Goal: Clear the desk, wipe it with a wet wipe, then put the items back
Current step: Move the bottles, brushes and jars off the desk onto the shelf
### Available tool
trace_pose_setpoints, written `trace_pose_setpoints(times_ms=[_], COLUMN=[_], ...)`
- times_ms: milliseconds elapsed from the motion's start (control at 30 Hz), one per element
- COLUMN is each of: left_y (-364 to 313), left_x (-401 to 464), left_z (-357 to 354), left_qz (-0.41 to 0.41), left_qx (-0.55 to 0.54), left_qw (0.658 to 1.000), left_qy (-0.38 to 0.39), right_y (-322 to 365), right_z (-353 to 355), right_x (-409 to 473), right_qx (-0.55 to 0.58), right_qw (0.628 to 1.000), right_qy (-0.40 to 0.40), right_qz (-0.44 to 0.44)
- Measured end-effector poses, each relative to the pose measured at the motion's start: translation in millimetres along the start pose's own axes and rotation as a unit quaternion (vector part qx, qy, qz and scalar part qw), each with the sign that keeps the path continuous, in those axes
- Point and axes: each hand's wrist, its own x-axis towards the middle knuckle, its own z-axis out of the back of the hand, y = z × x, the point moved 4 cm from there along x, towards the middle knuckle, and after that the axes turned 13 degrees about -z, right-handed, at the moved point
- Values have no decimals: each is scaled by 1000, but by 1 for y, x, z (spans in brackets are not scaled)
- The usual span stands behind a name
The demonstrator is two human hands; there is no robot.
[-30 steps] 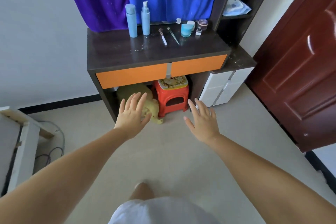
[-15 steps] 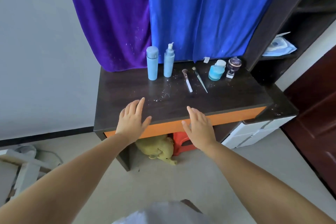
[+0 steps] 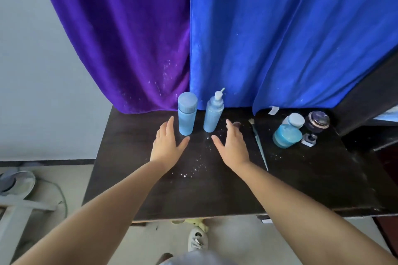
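Observation:
The dark desk [image 3: 312, 183] carries white specks near its middle. At the back stand a light blue capped bottle [image 3: 187, 114] and a light blue pump bottle [image 3: 213, 113]. My left hand [image 3: 167, 144] hovers with straight fingers just left of the capped bottle and holds nothing. My right hand [image 3: 232, 142] is spread the same way, just right of the pump bottle, covering most of a makeup brush [image 3: 237, 123]. A thin brush [image 3: 258, 144] lies to its right. Further right are a blue jar [image 3: 287, 133] and a small dark perfume bottle [image 3: 316, 127].
Purple curtain [image 3: 129, 38] and blue curtain [image 3: 280, 34] hang behind the desk. A dark shelf unit [image 3: 370, 97] rises at the right. A fan base [image 3: 17, 180] and white frame lie on the floor at left. A shoe [image 3: 197, 241] shows below the desk edge.
I have come closer to the desk. Both hands have moved forward from the front edge, over the top, to either side of the two blue bottles.

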Motion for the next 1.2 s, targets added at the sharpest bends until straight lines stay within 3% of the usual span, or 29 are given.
trace_pose_setpoints(times_ms=[267, 400, 600, 933, 1200], left_y=[10, 13, -16, -179, -372], left_x=[47, 56, 62, 66, 20], left_z=[-21, -21, -15, -48, -125], left_qz=[37, 34, -33, -200, -303], left_qx=[-155, -202, -202, -229, -283], left_qw=[987, 979, 977, 946, 901], left_qy=[-23, 12, 53, 117, 128], right_y=[25, 26, 5, -107, -241], right_z=[-26, -24, 15, 154, 313], right_x=[51, 49, 34, -25, -84], right_qx=[247, 249, 274, 302, 275], right_qw=[966, 966, 955, 921, 904], right_qy=[14, -12, -62, -193, -290], right_qz=[-78, -73, -98, -154, -154])
